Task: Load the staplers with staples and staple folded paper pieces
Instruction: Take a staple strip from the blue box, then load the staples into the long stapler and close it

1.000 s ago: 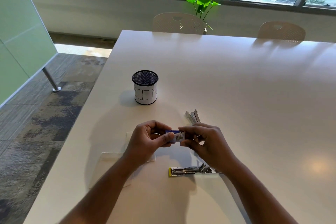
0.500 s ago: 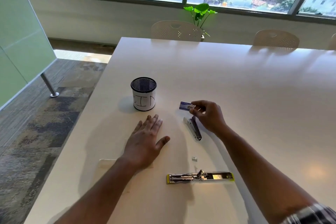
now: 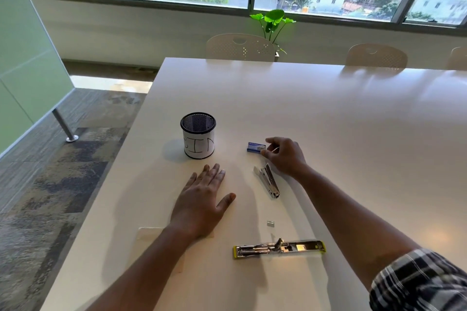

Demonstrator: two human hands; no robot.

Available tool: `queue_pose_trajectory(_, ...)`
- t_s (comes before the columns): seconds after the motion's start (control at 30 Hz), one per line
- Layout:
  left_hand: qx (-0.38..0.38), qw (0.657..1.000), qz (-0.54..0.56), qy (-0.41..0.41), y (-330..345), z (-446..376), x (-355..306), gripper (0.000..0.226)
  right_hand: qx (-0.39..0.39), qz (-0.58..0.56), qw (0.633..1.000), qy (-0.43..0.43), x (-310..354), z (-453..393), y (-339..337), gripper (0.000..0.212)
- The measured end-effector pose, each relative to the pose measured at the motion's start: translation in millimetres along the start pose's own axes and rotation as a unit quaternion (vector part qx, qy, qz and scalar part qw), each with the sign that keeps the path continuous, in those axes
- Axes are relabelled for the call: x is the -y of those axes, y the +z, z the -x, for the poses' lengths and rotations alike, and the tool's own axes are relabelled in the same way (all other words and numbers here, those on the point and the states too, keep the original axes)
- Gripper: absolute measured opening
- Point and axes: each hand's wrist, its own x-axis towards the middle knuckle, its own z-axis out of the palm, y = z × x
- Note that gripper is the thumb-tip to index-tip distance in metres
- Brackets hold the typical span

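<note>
A smooth, glossy white table (image 3: 328, 121) carries everything. The left hand (image 3: 202, 199) lies flat on it, palm down, fingers straight and a little spread, holding nothing; its wrist covers part of a pale folded paper (image 3: 149, 233) at the table's near left.

The right hand (image 3: 285, 155) reaches further out, fingers curled, its fingertips at the right end of a small blue staple box (image 3: 255, 147) that rests on the table. Whether the fingers still pinch the box or only touch it is hard to make out; a thin pale sliver shows between thumb and forefinger.

Just near of that hand lies a small chrome stapler (image 3: 268, 180), narrow and shiny, set at a slant with its nose toward the viewer. Nearer still, a tiny grey strip of staples (image 3: 270, 223) sits alone on the table. Nearest is a long stapler (image 3: 279, 249) opened out flat, bright metal channel with yellow-green trim at both ends, lying crosswise.

To the left stands a round black mesh cup (image 3: 198, 135), wrapped in white paper with hand-drawn black marks.

A plaid sleeve (image 3: 419, 283) shows on the right arm.
</note>
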Motion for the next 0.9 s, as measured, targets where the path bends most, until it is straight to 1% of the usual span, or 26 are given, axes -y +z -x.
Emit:
queue_pose_trajectory(0.07, -0.003, 1.0, 0.009, -0.002, -0.4, -0.3, 0.5, 0.073, -0.021, 0.012, 1.0, -0.011, 2.7, 10.3, -7.5, 0.047)
queue_pose_trajectory(0.13, 0.003, 1.0, 0.013, 0.001, -2.3, -0.8, 0.4, 0.073, -0.053, 0.007, 0.998, -0.027, 8.1, 29.5, -16.6, 0.037)
queue_pose_trajectory(0.2, 0.013, 1.0, 0.008, 0.004, -4.4, -2.1, 0.6, 0.073, -0.059, -0.014, 0.996, -0.062, 14.4, 55.1, -24.7, 0.027)
queue_pose_trajectory(0.3, 0.023, 1.0, 0.003, 0.01, -9.3, -3.4, 1.5, 0.073, -0.012, -0.044, 0.989, -0.144, 20.2, 98.2, -33.8, 0.018)
queue_pose_trajectory(0.37, 0.03, 0.999, 0.016, 0.015, -13.3, -1.6, 1.7, 0.072, 0.026, -0.064, 0.984, -0.167, 20.2, 122.8, -38.7, 0.016)
queue_pose_trajectory(0.5, 0.018, 0.996, 0.061, 0.063, -18.5, 21.2, -7.7, 0.069, 0.082, -0.073, 0.98, -0.166, 9.4, 151.4, -40.4, 0.018)
queue_pose_trajectory(0.6, 0.021, 0.991, 0.077, 0.112, -18.5, 45.4, -18.1, 0.079, 0.097, -0.072, 0.979, -0.166, 1.3, 163.5, -39.0, 0.024)
queue_pose_trajectory(0.67, 0.03, 0.986, 0.098, 0.131, -18.2, 55.5, -20.8, 0.079, 0.101, -0.054, 0.979, -0.168, -1.5, 169.5, -37.8, 0.025)
queue_pose_trajectory(0.77, 0.037, 0.978, 0.135, 0.152, -19.4, 63.7, -21.7, 0.07, 0.091, -0.047, 0.982, -0.162, -1.4, 175.0, -36.3, 0.025)
queue_pose_trajectory(0.9, 0.043, 0.967, 0.187, 0.167, -12.4, 69.9, -18.5, 0.063, 0.074, -0.051, 0.985, -0.15, 0.0, 180.6, -32.2, 0.017)
